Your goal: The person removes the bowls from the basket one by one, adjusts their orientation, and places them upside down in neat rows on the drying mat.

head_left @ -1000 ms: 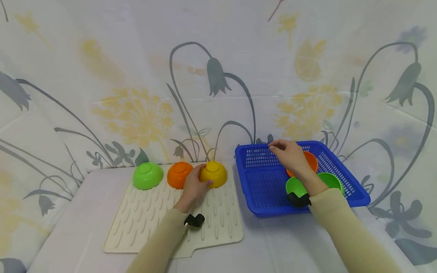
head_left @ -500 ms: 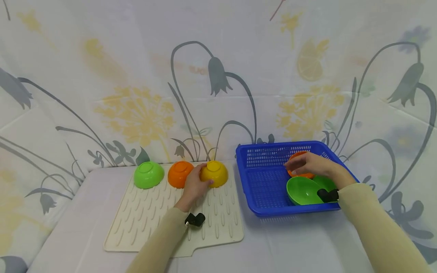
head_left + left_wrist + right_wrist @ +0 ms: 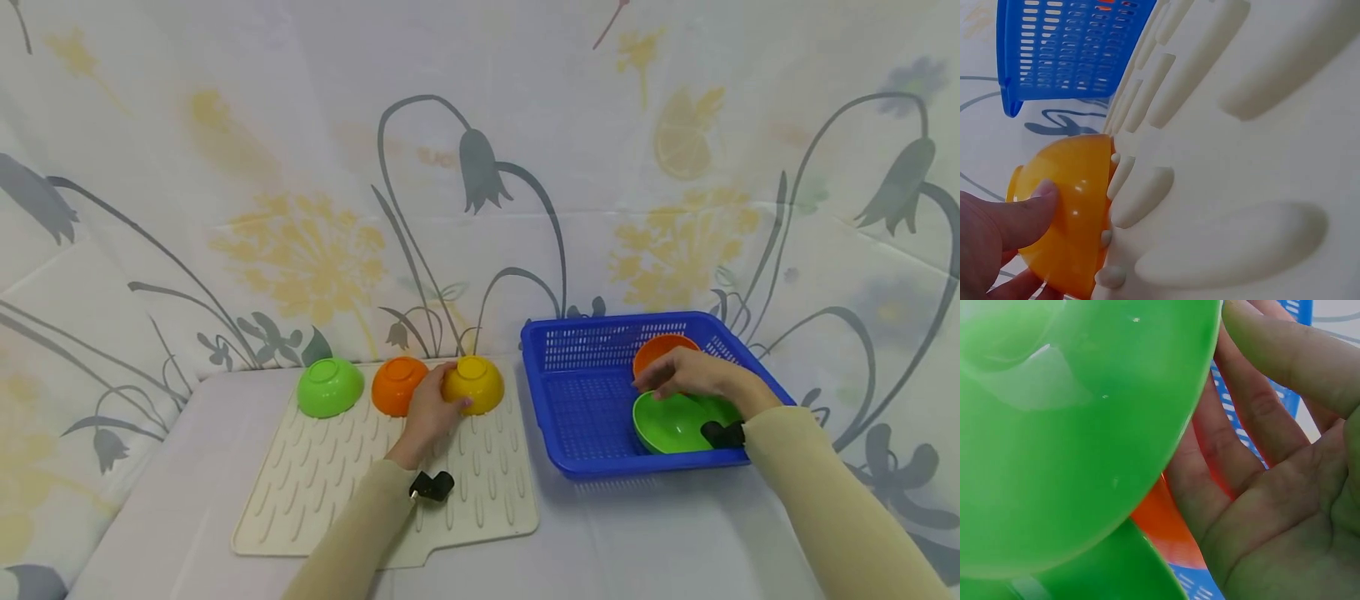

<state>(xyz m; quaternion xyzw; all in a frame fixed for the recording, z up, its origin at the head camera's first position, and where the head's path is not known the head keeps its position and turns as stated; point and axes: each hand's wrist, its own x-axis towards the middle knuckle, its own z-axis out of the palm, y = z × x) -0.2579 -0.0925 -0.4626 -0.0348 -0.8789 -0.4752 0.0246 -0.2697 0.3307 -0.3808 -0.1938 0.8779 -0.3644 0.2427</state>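
The left hand point(image 3: 430, 411) is gripping the upturned yellow bowl point(image 3: 473, 384) at the mat's point(image 3: 322, 492) far edge; the right hand point(image 3: 693, 375) is gripping a green bowl's point(image 3: 671, 423) rim inside the blue basket point(image 3: 585, 404).

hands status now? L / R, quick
Left hand: grips the upturned yellow bowl on the drying mat, thumb on its side.
Right hand: fingers on the green bowl rim in the blue basket; grip unclear.

A staged tabletop set: floral cloth point(image 3: 480, 167) drapes wall and table, with a drying mat point(image 3: 315, 483) and blue basket point(image 3: 585, 400).
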